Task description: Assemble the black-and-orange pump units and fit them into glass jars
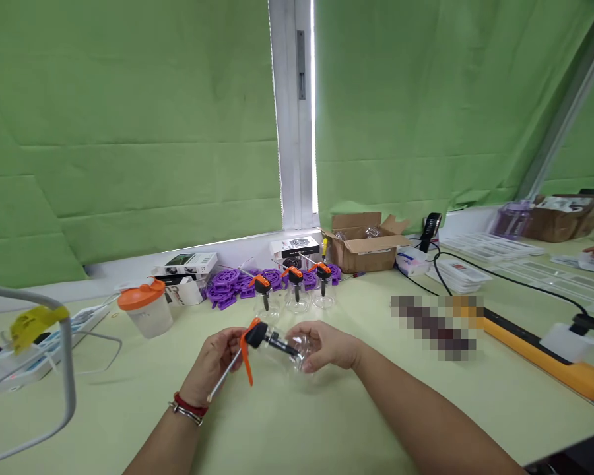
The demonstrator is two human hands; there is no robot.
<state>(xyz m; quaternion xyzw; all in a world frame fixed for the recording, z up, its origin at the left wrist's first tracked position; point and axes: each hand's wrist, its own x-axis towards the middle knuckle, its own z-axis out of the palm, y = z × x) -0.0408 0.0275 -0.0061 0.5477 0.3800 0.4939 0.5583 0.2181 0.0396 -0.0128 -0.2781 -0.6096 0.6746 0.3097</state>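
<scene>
Tilted between my two hands is a clear, round-based container (279,344) with a black top, a strip of orange, a thin pale rod and a black stem inside. My right hand (334,344) is wrapped round its transparent base. At the other end, my left hand (216,356) pinches beside the black top, some of its fingers hidden behind it. Three similar containers stand upright just beyond: the left one (264,305), the middle one (296,300) and the right one (323,295).
Purple plastic parts (225,287) lie behind the containers. An open cardboard box (369,256) stands at the back. On the left are an orange-lidded cup (151,315), a power strip (86,322) and a grey wire frame (69,369); an orange-and-black bar (529,353) lies at right.
</scene>
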